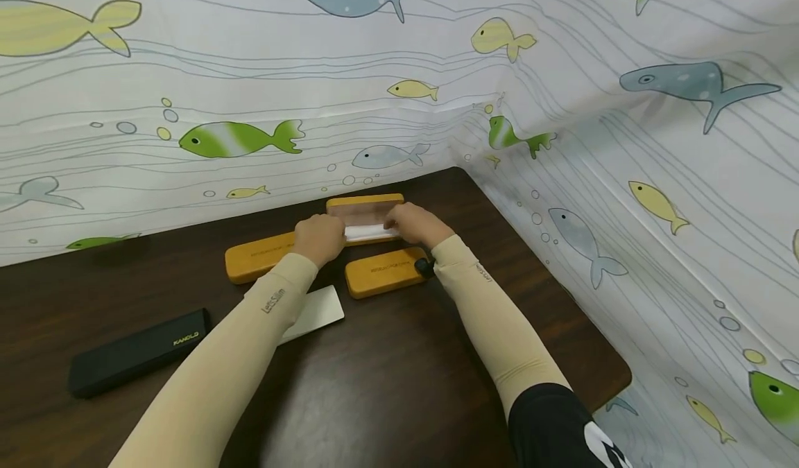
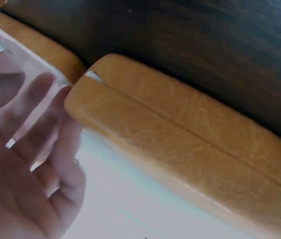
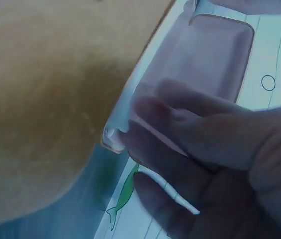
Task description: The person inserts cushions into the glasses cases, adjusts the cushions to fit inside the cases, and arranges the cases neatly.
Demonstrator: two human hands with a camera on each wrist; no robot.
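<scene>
An open tan glasses case point(image 1: 365, 200) with a pinkish-grey lining stands at the back of the table. A folded white cloth point(image 1: 368, 233) lies along its bottom half. My left hand point(image 1: 320, 238) is at the case's left end; in the left wrist view its bent fingers point(image 2: 60, 144) are spaced apart over the lining. At the right end is my right hand point(image 1: 415, 223), its fingertips right at the white strip's end in the right wrist view, with the fingers point(image 3: 180, 159) loosely bent and spread.
A closed tan case point(image 1: 259, 255) lies left of the open one, another point(image 1: 381, 272) in front of it. A white card point(image 1: 318, 312) sits partly under the left forearm. Farther left is a black case point(image 1: 137, 350). Fish-patterned curtains point(image 1: 250, 87) border the table's back and right edges.
</scene>
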